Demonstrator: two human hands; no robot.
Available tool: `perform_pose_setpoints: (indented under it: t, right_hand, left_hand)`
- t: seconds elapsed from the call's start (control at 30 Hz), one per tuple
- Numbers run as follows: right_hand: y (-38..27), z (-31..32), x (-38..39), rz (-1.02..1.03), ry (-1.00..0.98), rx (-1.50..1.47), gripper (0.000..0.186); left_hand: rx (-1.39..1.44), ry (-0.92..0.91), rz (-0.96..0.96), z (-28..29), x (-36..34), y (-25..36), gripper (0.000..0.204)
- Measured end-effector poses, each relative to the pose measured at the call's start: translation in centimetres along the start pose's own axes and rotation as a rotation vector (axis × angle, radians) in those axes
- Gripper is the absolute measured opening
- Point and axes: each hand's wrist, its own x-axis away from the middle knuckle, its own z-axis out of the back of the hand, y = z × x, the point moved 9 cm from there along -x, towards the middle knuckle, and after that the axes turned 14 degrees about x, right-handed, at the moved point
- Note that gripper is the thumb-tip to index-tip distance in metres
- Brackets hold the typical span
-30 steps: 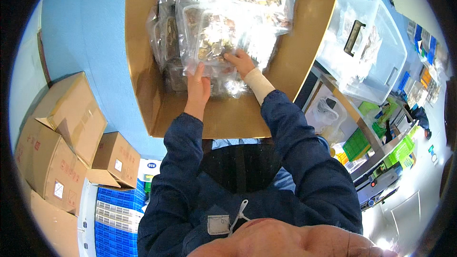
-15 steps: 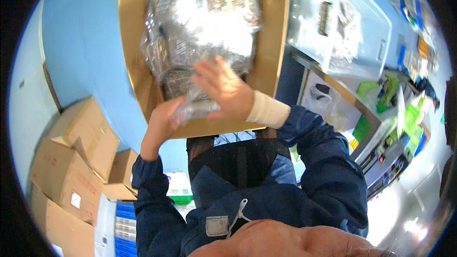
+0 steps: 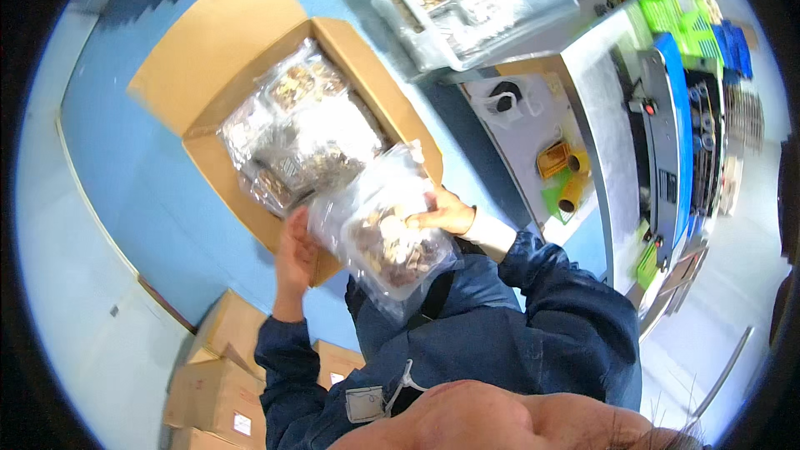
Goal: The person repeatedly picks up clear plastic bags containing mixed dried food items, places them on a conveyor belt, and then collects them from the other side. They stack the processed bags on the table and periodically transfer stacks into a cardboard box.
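My right hand [image 3: 446, 213] grips the right edge of a clear plastic bag [image 3: 392, 242], its thumb over the top. Brown and cream pieces, which look like sliced dried mushrooms, show through the film. The bag hangs tilted over the near edge of an open cardboard box [image 3: 408, 121] and over my lap. At the bag's left side is my left hand [image 3: 294, 254], slightly blurred, fingers loosely bent and apart; whether it touches the film is hard to see. Inside the box lie several similar shiny bags [image 3: 308, 129].
Beyond the box, to the right, a clear plastic bin [image 3: 467, 54] holds more such bags. A white-topped bench [image 3: 596, 108] stands at right, with green baskets [image 3: 667, 12] and yellow rolls [image 3: 572, 187] around it. Closed cartons [image 3: 212, 396] are stacked at lower left.
My view has turned, so the box now appears slanted. The bag is now raised over the box's near edge in my right hand. My left hand no longer pinches the film.
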Motion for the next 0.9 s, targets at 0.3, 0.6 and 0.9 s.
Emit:
perform_pose_setpoints:
  t: [0.3, 0.6, 0.9]
  right_hand:
    - [-3.2, 12.3, 13.6, 0.175, 0.511, 0.071, 0.079]
    - [-0.5, 35.2, 34.9, 0.046, 1.233, -0.164, 0.039]
    - [6.0, 43.1, 47.4, -0.042, 1.45, 0.042, 0.059]
  left_hand:
    - [-0.474, -0.46, -0.11, -23.7, 1.1, -9.8, 0.075]
    - [-0.388, -0.399, -0.059, -28.1, -4.9, -15.0, 0.04]
    - [-0.593, 0.217, -0.047, -1.5, -14.5, -15.6, 0.031]
